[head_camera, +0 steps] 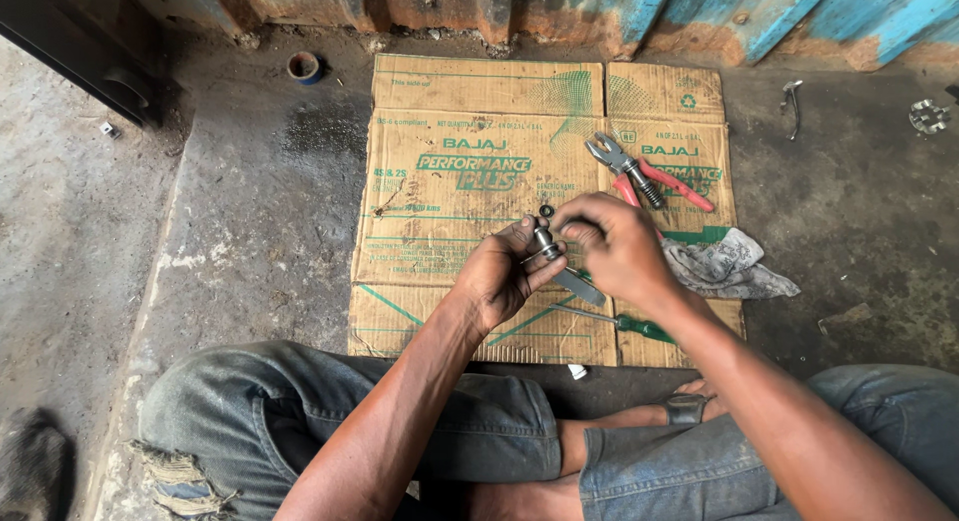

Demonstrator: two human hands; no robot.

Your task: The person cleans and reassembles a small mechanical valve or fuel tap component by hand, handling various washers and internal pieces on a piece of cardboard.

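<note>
Seen from above, a seated person's left hand [496,277] has its grip clamped on a small metal part [547,245], held over a flattened cardboard sheet [470,181] on the concrete floor. The right hand [614,246] pinches together at the part's top end. Red-handled pliers [639,176], a grey rag [727,266] and a green-handled screwdriver [624,324] lie nearby on the cardboard.

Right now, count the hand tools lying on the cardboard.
2: red-handled pliers at the upper right of the cardboard, and a green-handled screwdriver near its lower edge, partly under the right hand. More may be hidden beneath the hands.
</note>
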